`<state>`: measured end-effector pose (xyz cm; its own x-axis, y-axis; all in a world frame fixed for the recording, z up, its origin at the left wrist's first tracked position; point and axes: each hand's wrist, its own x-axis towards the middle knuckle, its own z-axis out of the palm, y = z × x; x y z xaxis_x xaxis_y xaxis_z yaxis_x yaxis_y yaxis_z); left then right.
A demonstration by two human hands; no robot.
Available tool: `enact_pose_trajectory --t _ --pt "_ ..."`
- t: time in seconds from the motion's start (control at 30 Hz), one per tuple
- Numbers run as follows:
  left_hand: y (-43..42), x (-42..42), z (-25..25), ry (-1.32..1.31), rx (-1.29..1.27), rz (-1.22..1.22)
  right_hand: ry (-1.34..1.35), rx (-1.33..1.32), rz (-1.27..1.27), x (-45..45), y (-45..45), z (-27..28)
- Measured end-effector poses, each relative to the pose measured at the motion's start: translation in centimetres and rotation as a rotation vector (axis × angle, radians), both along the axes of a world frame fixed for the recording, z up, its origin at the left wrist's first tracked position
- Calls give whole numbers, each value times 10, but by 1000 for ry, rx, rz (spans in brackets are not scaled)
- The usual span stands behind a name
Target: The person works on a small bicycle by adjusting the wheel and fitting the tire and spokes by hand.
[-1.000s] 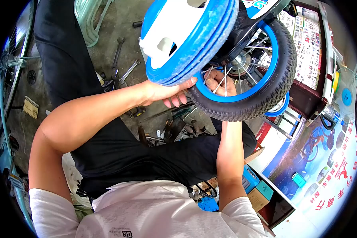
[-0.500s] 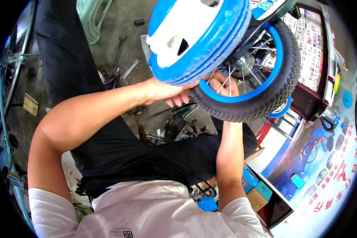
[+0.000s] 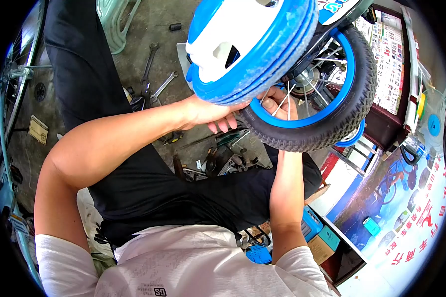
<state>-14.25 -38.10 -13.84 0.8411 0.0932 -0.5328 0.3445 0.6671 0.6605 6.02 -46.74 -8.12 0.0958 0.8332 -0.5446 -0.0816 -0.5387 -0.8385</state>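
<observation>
A blue-and-white plastic training wheel (image 3: 270, 54) fills the upper middle, close to my eyes. Behind it is a child's bicycle wheel with a knobby black tyre (image 3: 327, 141), blue rim (image 3: 342, 101) and metal spokes. My left hand (image 3: 210, 116) reaches under the training wheel's lower edge, its fingers curled and the index finger and thumb mostly hidden. From behind the tyre, my right hand (image 3: 285, 105) comes up to the spokes inside the rim. Its thumb and fingers are pinched together beside the wheel hub (image 3: 307, 79); what lies between them is hidden.
On the floor lie two wrenches (image 3: 163, 88) and, between my legs, a heap of hand tools (image 3: 220, 158). A pale green plastic stool (image 3: 113, 24) stands at upper left. A printed poster board (image 3: 381, 203) and cardboard box (image 3: 322, 249) are on the right.
The training wheel and bicycle wheel have shifted very slightly to the right. Both hands keep nearly the same places and grips.
</observation>
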Motion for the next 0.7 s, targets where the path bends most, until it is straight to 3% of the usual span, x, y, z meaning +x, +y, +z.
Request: enact_pose_trajectory --t 0.3,0.5,0.7 --pt "0 0 0 7 -7 4 -109 96 69 4 -1 -5" --pt "0 0 1 1 -2 -4 -53 19 -115 0 -4 1" --pt "1 0 1 12 9 5 -7 68 -55 10 -12 -7"
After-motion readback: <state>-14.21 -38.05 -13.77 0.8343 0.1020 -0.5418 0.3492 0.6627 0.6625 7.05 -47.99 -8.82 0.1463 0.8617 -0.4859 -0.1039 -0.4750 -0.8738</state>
